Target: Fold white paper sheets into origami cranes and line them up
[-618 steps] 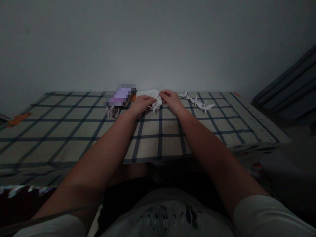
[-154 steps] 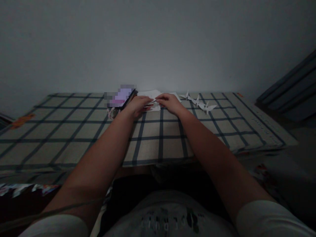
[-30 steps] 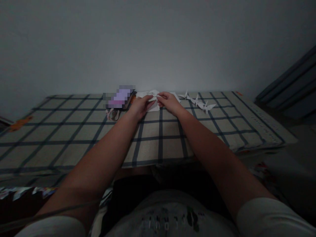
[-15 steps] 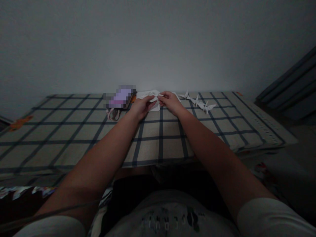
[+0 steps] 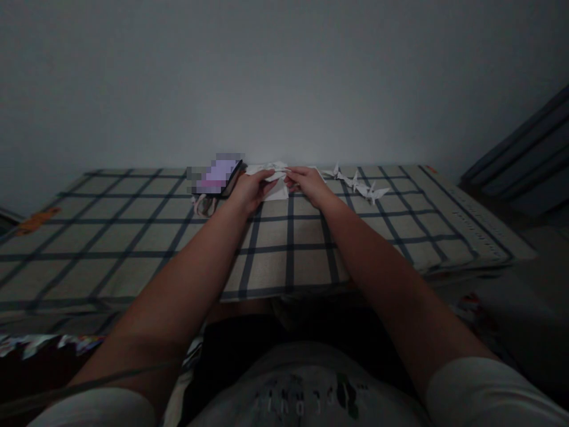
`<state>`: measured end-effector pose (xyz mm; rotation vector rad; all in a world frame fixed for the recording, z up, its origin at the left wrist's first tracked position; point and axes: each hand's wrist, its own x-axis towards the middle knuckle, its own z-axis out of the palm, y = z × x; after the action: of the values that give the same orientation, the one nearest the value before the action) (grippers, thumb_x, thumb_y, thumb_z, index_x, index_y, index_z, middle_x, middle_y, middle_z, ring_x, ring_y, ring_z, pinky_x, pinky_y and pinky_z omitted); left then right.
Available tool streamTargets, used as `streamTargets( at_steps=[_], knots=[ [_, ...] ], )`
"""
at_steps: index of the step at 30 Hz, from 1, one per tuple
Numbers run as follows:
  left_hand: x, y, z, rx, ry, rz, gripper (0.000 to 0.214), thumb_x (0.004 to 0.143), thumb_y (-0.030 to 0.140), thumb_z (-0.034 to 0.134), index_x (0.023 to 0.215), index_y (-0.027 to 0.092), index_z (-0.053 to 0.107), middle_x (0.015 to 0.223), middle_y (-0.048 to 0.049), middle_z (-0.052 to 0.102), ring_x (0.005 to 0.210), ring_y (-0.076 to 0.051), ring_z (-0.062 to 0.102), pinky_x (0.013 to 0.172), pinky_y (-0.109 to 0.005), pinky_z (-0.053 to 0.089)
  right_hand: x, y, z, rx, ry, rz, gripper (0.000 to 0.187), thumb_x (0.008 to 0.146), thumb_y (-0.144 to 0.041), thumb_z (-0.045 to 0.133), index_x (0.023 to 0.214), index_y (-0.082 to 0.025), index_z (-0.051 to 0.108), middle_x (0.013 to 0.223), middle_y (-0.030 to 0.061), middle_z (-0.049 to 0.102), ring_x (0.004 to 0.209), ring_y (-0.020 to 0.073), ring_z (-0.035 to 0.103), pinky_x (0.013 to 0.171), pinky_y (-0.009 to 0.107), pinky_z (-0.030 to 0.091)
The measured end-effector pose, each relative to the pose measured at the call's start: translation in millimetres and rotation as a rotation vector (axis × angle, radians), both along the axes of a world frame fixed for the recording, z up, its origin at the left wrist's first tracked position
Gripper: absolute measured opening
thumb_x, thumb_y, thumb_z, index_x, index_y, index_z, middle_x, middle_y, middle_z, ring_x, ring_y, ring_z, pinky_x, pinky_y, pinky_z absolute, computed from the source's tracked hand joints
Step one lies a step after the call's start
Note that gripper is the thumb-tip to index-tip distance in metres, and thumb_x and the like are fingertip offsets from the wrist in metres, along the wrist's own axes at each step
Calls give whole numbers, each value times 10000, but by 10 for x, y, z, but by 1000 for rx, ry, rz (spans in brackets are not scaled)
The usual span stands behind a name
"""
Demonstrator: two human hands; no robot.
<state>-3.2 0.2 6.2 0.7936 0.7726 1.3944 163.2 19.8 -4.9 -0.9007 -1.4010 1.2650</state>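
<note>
Both hands meet near the back of the table, pinching a small piece of folded white paper [image 5: 280,174] between them. My left hand [image 5: 254,188] is closed on the paper's left side, thumb uppermost. From the right, my right hand [image 5: 307,182] grips the other side with thumb and forefinger. The fold details are too small and dark to make out. Beneath and behind the hands lie white paper sheets [image 5: 279,193], partly covered. Just right of my right hand stand several folded paper cranes [image 5: 355,183] in a slanting row.
A phone [image 5: 220,177] with a blurred, lit screen leans left of my left hand, a pale loop strap [image 5: 203,205] beside it. A checked cloth [image 5: 306,267] covers the table, whose back edge meets a plain wall [image 5: 284,83]. Dark striped fabric [image 5: 528,160] hangs at the right.
My left hand has shifted slightly left and my right fingers have flattened a little over the paper. The cranes and phone stay where they were.
</note>
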Motion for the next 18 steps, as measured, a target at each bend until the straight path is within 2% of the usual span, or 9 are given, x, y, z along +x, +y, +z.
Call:
streamTargets(
  at_steps=[3,6,10,13,18],
  knots=[
    [-11,10,-8,-18,10,18,136,749,35,684,861,110,704,917,-72,758,804,-129,716,705,-158,591,14,-25,22,-48,58,54,149,882,-168,595,987,-148,699,774,15,677,655,86,603,575,190,493],
    [-2,12,-27,-12,42,29,162,734,44,701,878,119,704,922,-65,755,793,-124,712,680,-155,584,22,-50,41,-48,81,89,167,899,-236,594,1009,-155,690,784,15,666,658,93,600,585,203,501],
    [25,-4,-50,41,109,15,182,700,47,736,864,124,713,926,-58,754,784,-123,706,700,-179,592,6,-52,26,-7,-50,37,201,877,-365,675,882,-165,682,783,14,666,677,85,597,594,183,486],
    [36,-21,-42,57,136,17,159,694,49,742,831,122,710,912,-59,756,789,-131,705,731,-209,601,-10,-51,13,-15,-113,21,228,863,-346,708,758,-153,649,718,5,647,631,73,571,604,182,478],
    [17,-12,-24,44,150,10,162,690,54,744,834,116,704,917,-62,752,774,-123,699,718,-200,592,-11,-49,14,-56,-43,55,186,873,-276,698,754,-141,649,704,5,644,636,73,582,612,185,478]
  ],
)
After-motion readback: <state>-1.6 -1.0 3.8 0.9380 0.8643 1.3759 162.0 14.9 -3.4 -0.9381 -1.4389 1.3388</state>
